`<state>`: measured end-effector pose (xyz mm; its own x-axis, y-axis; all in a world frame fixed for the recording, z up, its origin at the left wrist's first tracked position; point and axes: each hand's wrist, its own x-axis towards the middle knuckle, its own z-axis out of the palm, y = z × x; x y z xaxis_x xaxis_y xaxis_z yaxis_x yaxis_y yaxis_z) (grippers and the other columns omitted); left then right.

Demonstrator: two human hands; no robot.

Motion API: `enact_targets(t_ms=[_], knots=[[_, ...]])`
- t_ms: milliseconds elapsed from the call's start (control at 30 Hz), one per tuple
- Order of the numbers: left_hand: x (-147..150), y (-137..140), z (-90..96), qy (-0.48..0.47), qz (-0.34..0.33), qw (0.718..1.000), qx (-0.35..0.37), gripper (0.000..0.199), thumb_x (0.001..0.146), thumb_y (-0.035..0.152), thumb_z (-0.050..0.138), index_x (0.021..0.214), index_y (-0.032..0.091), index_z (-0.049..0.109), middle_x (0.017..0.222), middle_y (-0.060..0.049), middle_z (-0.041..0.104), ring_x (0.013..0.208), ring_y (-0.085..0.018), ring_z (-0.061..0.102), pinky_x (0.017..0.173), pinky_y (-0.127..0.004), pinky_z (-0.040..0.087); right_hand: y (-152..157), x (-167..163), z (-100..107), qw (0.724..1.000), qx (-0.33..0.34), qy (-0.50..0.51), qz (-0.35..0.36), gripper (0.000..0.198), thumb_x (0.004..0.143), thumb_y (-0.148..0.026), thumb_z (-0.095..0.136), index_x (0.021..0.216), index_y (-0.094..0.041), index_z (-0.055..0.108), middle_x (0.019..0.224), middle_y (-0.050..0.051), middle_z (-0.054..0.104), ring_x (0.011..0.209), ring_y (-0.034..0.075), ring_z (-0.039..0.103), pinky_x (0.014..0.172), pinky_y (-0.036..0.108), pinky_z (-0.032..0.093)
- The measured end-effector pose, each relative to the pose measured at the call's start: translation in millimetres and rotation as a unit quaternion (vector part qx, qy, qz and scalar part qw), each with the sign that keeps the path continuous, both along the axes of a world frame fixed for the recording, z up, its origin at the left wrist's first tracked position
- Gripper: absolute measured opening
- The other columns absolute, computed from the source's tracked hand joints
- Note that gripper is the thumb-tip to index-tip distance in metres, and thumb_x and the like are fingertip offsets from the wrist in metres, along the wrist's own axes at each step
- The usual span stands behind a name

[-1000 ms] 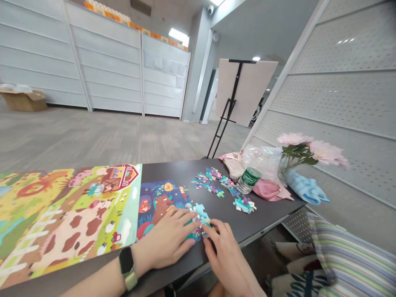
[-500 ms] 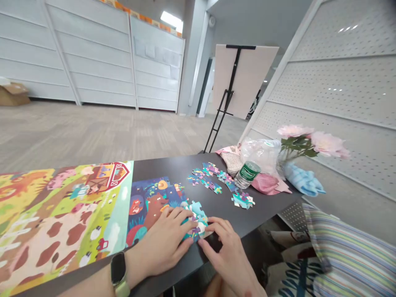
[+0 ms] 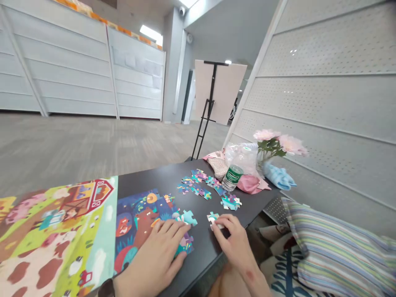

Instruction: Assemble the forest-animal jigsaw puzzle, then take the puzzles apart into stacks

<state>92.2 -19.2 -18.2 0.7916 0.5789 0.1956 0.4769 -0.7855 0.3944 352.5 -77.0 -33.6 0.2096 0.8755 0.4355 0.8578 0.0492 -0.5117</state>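
Observation:
My left hand (image 3: 159,251) lies with its fingers stretched out over the right side of a dark blue bear puzzle (image 3: 144,222), covering part of it. Teal and purple joined pieces (image 3: 187,218) stick out past those fingers. To the right, apart from the puzzle, my right hand (image 3: 234,239) has thumb and fingers closed on the near edge of a puzzle piece (image 3: 212,217), white and teal, low at the tabletop. Loose puzzle pieces (image 3: 198,179) lie farther back, and a small teal cluster (image 3: 230,201) is beyond my right hand.
A farm puzzle (image 3: 58,239) covers the left of the dark table (image 3: 130,181). A water bottle (image 3: 232,176), pink cloth (image 3: 249,184), blue cloth (image 3: 278,175) and pink flowers (image 3: 291,145) stand at the back right. A striped cushion (image 3: 340,247) is right of the table.
My right hand has drawn away from the puzzle to the right with a piece in its fingers. My left hand stays on the puzzle. The view has turned somewhat right.

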Motion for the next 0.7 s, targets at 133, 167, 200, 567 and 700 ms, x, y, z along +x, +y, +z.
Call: enact_targets(t_ms=[133, 167, 200, 567, 700], knots=[[-1, -2, 7.5, 0.006, 0.003, 1.000, -0.013, 0.046, 0.097, 0.031, 0.051, 0.142, 0.027, 0.046, 0.141, -0.006, 0.055, 0.126, -0.030, 0.048, 0.108, -0.050, 0.034, 28, 71, 2, 0.993, 0.001, 0.027, -0.118, 0.030, 0.085, -0.035, 0.052, 0.102, -0.021, 0.071, 0.114, 0.010, 0.069, 0.110, 0.026, 0.061, 0.100, 0.044, 0.044], [-2, -3, 9.0, 0.004, 0.004, 1.000, -0.015, 0.045, 0.096, 0.031, 0.051, 0.141, 0.027, 0.047, 0.140, -0.006, 0.055, 0.126, -0.030, 0.048, 0.108, -0.050, 0.033, 36, 88, 4, 0.990, -0.010, 0.031, -0.139, 0.029, 0.079, -0.035, 0.057, 0.098, -0.019, 0.072, 0.110, 0.013, 0.070, 0.109, 0.030, 0.061, 0.102, 0.048, 0.041], [-2, -3, 10.0, 0.002, 0.005, 1.000, -0.014, 0.045, 0.096, 0.030, 0.051, 0.141, 0.027, 0.047, 0.140, -0.006, 0.055, 0.126, -0.030, 0.048, 0.109, -0.050, 0.033, 44, 102, 5, 0.988, -0.018, 0.036, -0.147, 0.030, 0.074, -0.036, 0.062, 0.094, -0.017, 0.073, 0.107, 0.014, 0.071, 0.109, 0.032, 0.061, 0.104, 0.050, 0.039], [-4, -4, 8.7, -0.023, 0.004, 1.000, -0.003, 0.039, 0.097, 0.034, 0.050, 0.135, 0.026, 0.051, 0.137, -0.007, 0.057, 0.125, -0.030, 0.048, 0.106, -0.049, 0.034, 50, 136, -4, 0.977, 0.007, 0.135, -0.163, 0.052, 0.067, -0.056, 0.065, 0.100, -0.016, 0.061, 0.071, 0.007, 0.072, 0.065, 0.023, 0.066, 0.066, 0.034, 0.050], [-4, -4, 9.4, -0.023, 0.005, 1.000, 0.001, 0.043, 0.097, 0.034, 0.049, 0.138, 0.024, 0.048, 0.138, -0.008, 0.056, 0.128, -0.030, 0.046, 0.107, -0.049, 0.034, 40, 120, 5, 0.953, 0.105, 0.141, -0.248, 0.057, 0.076, -0.057, 0.058, 0.113, -0.013, 0.057, 0.086, 0.013, 0.071, 0.076, 0.025, 0.066, 0.071, 0.037, 0.049]])
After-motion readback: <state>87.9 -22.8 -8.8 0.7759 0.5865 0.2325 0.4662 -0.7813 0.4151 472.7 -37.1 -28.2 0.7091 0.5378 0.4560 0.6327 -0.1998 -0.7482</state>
